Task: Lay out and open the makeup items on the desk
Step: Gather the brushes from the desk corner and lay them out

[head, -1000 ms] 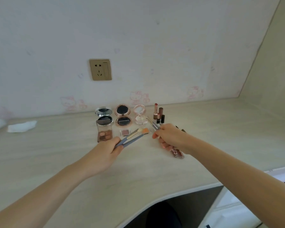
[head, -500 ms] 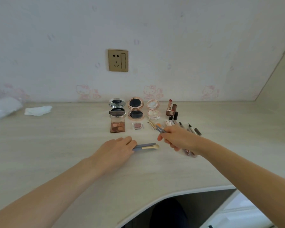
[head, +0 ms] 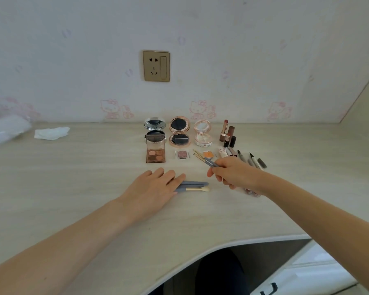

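Note:
My left hand (head: 152,188) lies flat on the desk (head: 73,188), fingers straight, touching two blue-handled makeup brushes (head: 195,186) that lie side by side. My right hand (head: 232,174) pinches several thin brushes (head: 205,160) with blue and gold handles, tips pointing up-left. Behind stand three open compacts (head: 178,133), an open eyeshadow palette (head: 155,153), a small pink pan (head: 182,154), an orange pan (head: 208,154), uncapped lipsticks (head: 227,133) and a row of pens (head: 252,161).
A gold wall socket (head: 156,66) sits above the items. A crumpled tissue (head: 51,133) and a clear plastic bag (head: 5,129) lie at the far left. The desk's curved front edge (head: 222,246) runs below my arms, with a white drawer (head: 307,277) at lower right.
My left hand lowered its two brushes onto the desk and flattened its fingers over them. My right hand stayed holding its brushes. The camera tilted down and left.

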### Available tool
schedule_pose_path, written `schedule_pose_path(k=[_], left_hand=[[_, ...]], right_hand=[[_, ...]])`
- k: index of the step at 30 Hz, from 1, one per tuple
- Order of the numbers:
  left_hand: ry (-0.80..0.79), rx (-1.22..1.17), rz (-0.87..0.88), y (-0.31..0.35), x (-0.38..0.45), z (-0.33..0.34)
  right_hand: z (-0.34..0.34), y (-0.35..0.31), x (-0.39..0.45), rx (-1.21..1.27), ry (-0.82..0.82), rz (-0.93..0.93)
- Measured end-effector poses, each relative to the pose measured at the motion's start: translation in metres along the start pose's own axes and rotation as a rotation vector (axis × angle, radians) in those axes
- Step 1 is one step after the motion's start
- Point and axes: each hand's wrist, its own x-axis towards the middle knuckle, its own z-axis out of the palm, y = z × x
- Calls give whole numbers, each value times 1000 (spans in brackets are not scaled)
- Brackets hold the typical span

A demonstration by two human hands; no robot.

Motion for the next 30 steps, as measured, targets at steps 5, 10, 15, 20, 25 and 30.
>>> schedule_pose_path(k=[5, 10, 15, 20, 25, 30], left_hand=[[-52, -41, -29, 1, -1, -3], [-76, -86, -87, -1, 1, -11], [-21, -64, -147, -7, 5, -23], [-82, -286, -363, -9, 3, -44], [-179, -737, -684, -4, -5, -53], [-93, -945, -750, 3, -9, -60]], right_hand=[[-2, -2, 0, -2, 1, -8], [-6, -5, -2, -11, 11, -20], [-7, -6, -1, -22, 7, -18], [-9, -10, 1, 1, 6, -41], [-7, -16, 8, -44, -6, -74], [2, -25, 23, -236, 11, -169]])
